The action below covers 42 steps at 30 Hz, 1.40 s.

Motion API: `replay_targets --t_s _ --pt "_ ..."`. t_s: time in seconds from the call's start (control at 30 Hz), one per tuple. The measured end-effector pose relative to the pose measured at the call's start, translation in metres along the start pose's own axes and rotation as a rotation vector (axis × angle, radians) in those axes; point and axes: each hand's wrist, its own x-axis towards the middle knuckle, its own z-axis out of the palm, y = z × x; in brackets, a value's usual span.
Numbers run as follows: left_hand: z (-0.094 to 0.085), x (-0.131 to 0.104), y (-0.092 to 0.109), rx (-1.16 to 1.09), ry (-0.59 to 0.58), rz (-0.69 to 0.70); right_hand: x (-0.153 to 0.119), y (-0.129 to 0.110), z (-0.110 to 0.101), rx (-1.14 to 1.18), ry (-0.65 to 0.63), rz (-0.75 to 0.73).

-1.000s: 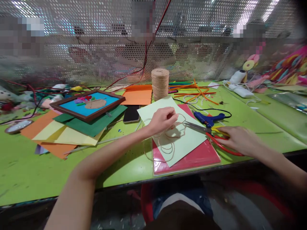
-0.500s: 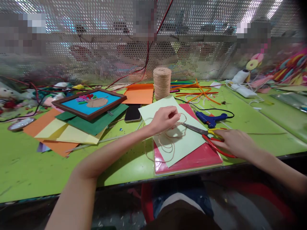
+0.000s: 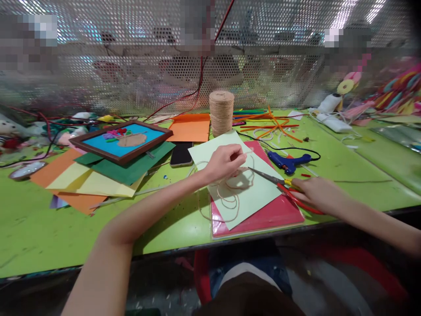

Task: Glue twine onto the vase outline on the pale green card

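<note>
My left hand is closed in a pinch on a strand of jute twine, above a pale green paper sheet. Loose loops of the twine hang below the fingers and trail over the sheet. My right hand grips scissors with yellow and red handles. Their blades point left, with the tips close to the twine beside my left hand; whether they touch it I cannot tell. Under the sheet lies a red plastic-covered pad. Behind it stands a spool of jute twine.
A blue glue gun lies right of the sheet, its cord running behind. Pipe cleaners are scattered at the back. Left are a framed picture, coloured papers and a phone. A perforated metal screen stands behind the table.
The scissors have shifted slightly left and their handles look closer together. The twine beside my left hand has changed shape, its curve now hanging lower. My left hand stays nearly in place.
</note>
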Motion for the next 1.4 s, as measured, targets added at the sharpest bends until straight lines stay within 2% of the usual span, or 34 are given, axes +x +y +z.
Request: replay_targets --t_s 0.1,0.17,0.27,0.33,0.43,0.5,0.6,0.67,0.73,0.8,0.87,0.9,1.0,1.07,1.13,1.27,1.37,1.4 --pt "-0.003 0.002 0.000 -0.011 0.039 0.021 0.005 0.018 -0.011 0.086 -0.012 0.001" --pt "-0.010 0.006 0.001 0.002 0.096 0.031 0.013 0.037 -0.022 0.133 0.031 0.050" --pt "-0.031 0.013 0.002 0.074 0.203 0.041 0.034 0.071 -0.042 0.090 0.179 0.195" --pt "-0.051 0.017 0.003 0.176 0.248 0.031 0.057 0.090 -0.053 0.036 0.259 0.223" --pt "-0.079 0.020 0.004 0.339 0.154 -0.029 0.099 0.111 -0.060 0.033 0.289 0.129" --pt "-0.091 0.020 0.005 0.474 0.106 -0.050 0.128 0.116 -0.059 0.055 0.285 0.043" --pt "-0.099 0.017 0.003 0.660 0.031 -0.036 0.162 0.116 -0.052 0.111 0.231 -0.046" --pt "-0.098 0.016 0.002 0.667 -0.122 0.013 0.174 0.112 -0.049 0.135 0.199 -0.068" --pt "-0.095 0.014 0.000 0.564 -0.344 0.059 0.174 0.107 -0.049 0.136 0.216 -0.091" --pt "-0.091 0.013 0.000 0.470 -0.533 0.064 0.164 0.102 -0.052 0.116 0.283 -0.128" --pt "-0.087 0.012 0.000 0.475 -0.628 0.040 0.144 0.097 -0.054 0.107 0.307 -0.165" --pt "-0.085 0.013 0.000 0.502 -0.652 0.029 0.131 0.095 -0.053 0.122 0.266 -0.182" --pt "-0.080 0.013 -0.001 0.573 -0.670 0.007 0.094 0.086 -0.045 0.184 0.072 -0.219" --pt "-0.075 0.013 -0.004 0.593 -0.655 0.000 0.076 0.078 -0.034 0.124 0.038 -0.208" --pt "-0.067 0.009 -0.008 0.594 -0.630 -0.001 0.067 0.070 -0.025 0.009 0.061 -0.193" --pt "-0.047 -0.012 -0.020 0.620 -0.603 -0.062 0.071 0.061 -0.018 -0.088 0.109 -0.227" --pt "-0.032 -0.035 -0.029 0.671 -0.558 -0.127 0.081 0.069 -0.018 0.039 0.080 -0.276" --pt "-0.028 -0.042 -0.032 0.671 -0.502 -0.128 0.085 0.074 -0.017 0.100 0.089 -0.286"
